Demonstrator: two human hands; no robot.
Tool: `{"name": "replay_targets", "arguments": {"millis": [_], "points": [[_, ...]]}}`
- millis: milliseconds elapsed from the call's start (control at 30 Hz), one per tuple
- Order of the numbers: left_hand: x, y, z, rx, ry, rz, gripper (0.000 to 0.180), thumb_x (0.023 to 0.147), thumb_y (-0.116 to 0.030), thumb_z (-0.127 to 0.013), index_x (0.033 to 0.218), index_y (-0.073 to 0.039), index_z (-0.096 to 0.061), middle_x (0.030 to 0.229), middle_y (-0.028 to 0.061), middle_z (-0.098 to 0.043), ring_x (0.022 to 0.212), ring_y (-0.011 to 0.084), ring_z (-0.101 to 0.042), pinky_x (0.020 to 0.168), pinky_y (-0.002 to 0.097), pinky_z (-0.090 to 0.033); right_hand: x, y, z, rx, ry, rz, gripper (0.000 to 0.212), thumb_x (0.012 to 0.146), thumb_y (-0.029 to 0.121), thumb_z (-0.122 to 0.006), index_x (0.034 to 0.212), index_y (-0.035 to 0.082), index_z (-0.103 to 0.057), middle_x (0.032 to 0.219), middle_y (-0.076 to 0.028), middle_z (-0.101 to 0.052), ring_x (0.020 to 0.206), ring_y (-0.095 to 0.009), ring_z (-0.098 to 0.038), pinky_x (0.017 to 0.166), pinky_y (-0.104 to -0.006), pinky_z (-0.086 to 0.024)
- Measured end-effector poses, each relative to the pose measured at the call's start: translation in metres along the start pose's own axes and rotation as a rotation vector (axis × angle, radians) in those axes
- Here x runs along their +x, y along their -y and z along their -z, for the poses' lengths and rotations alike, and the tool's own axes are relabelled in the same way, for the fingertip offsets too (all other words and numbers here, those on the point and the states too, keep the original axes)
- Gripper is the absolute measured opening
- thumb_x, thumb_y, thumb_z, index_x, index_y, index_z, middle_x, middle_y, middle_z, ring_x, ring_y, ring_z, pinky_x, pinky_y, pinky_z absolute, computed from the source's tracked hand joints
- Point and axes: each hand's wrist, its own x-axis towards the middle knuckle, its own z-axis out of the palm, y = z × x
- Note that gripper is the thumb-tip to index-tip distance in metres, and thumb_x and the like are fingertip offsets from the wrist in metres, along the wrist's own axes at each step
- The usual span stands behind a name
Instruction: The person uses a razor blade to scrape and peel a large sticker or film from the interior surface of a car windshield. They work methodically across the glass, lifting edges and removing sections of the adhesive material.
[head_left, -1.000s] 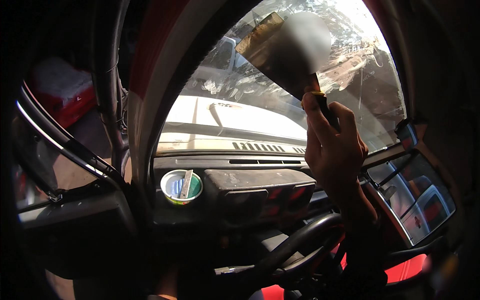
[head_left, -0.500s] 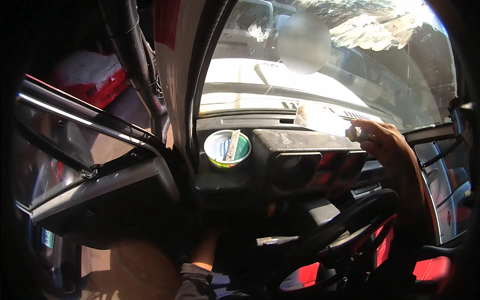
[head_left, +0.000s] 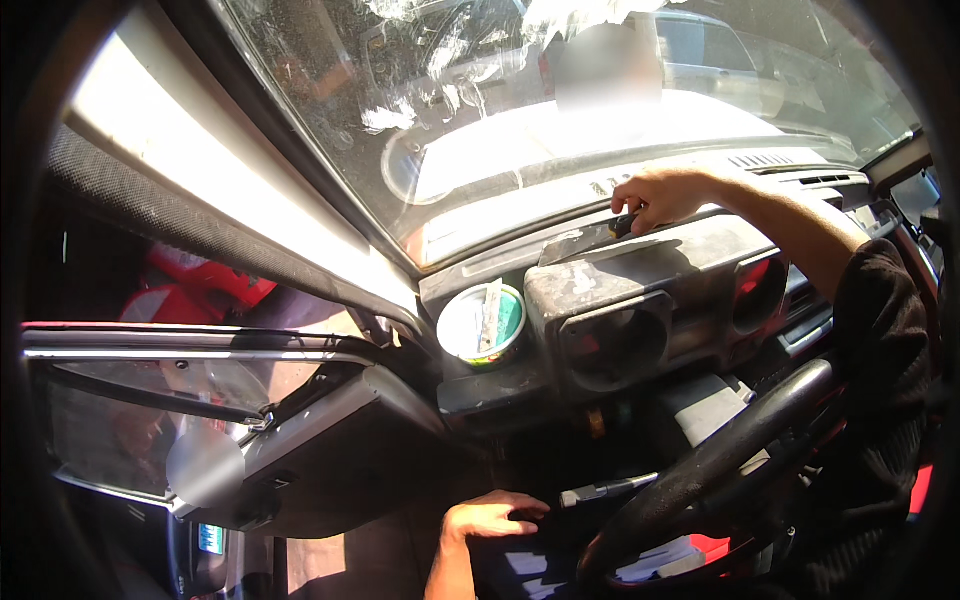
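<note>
My right hand (head_left: 665, 198) reaches over the dashboard, fingers curled round the dark, yellow-marked handle of a scraper (head_left: 622, 227). Its flat, wide blade lies low over the dashboard top, behind the instrument housing (head_left: 600, 283); the blade's edge is hard to make out. Down below, my left hand (head_left: 492, 514) hangs near the steering column lever (head_left: 610, 490), fingers loosely apart, with nothing visible in it. On the dashboard's left end stands a round tub (head_left: 458, 328), white and green inside, with a flat, smeared strip (head_left: 491, 315) lying across it.
The windshield (head_left: 480, 70) carries white smears. A black steering wheel (head_left: 700, 470) sits under my right arm. The instrument housing has round, hollow openings. On the left, the vehicle door (head_left: 350, 440) stands open, with red bodywork (head_left: 205, 285) outside beyond it.
My right hand with the scraper has moved left and closer in over the dashboard. My left hand has come into clear sight from the shadow. The view has tilted and shifted.
</note>
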Motion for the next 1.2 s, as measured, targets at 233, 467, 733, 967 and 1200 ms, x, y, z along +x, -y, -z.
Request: {"name": "replay_targets", "arguments": {"millis": [233, 467, 733, 967, 1200], "points": [[-0.011, -0.139, 0.112, 0.583, -1.007, -0.256, 0.017, 0.071, 0.005, -0.062, 0.087, -0.001, -0.066, 0.073, 0.0095, -0.061, 0.065, 0.0166, -0.06, 0.059, 0.0244, -0.046, -0.01, -0.018, -0.033, -0.105, -0.168, -0.046, 0.031, 0.077, 0.022, -0.062, 0.096, -0.002, -0.058, 0.088, -0.019, -0.061, 0.088, -0.032, -0.059, 0.076, -0.0384, -0.046], [0.061, -0.134, 0.194, 0.998, -1.081, 0.243, 0.033, 0.076, -0.029, -0.065, 0.077, 0.004, -0.066, 0.072, 0.0242, -0.061, 0.07, 0.0367, -0.062, 0.064, 0.0386, -0.049, -0.015, -0.007, -0.039, -0.503, -0.362, -0.085, 0.045, 0.082, 0.042, -0.056, 0.097, 0.0, -0.06, 0.098, -0.019, -0.06, 0.1, -0.033, -0.055, 0.085, -0.0506, -0.038], [0.085, -0.127, 0.192, 0.933, -1.041, 0.426, 0.034, 0.074, -0.032, -0.063, 0.078, 0.001, -0.067, 0.082, 0.0247, -0.062, 0.081, 0.0409, -0.061, 0.072, 0.0466, -0.05, -0.009, -0.005, -0.045, -0.684, -0.34, -0.022, 0.023, 0.083, 0.02, -0.047, 0.092, 0.005, -0.06, 0.091, -0.015, -0.062, 0.098, -0.03, -0.055, 0.082, -0.0521, -0.039], [0.058, -0.184, 0.181, 0.932, -1.197, 0.057, 0.016, 0.069, -0.016, -0.069, 0.071, -0.001, -0.064, 0.074, 0.0175, -0.063, 0.075, 0.0315, -0.062, 0.07, 0.0384, -0.049, -0.032, 0.052, -0.01, -0.814, -0.386, 0.102, 0.013, 0.08, 0.017, -0.053, 0.075, 0.007, -0.06, 0.065, -0.007, -0.062, 0.066, -0.022, -0.063, 0.068, -0.0388, -0.041], [0.01, -0.284, 0.124, 1.663, -1.396, -0.293, 0.018, 0.065, -0.007, -0.069, 0.076, -0.005, -0.055, 0.073, 0.0054, -0.051, 0.081, 0.0215, -0.053, 0.071, 0.0341, -0.041, -0.083, 0.15, 0.029, -0.235, -1.001, 0.56, 0.035, 0.083, 0.037, -0.056, 0.091, 0.003, -0.051, 0.078, -0.015, -0.061, 0.071, -0.027, -0.061, 0.063, -0.0397, -0.041]]}}
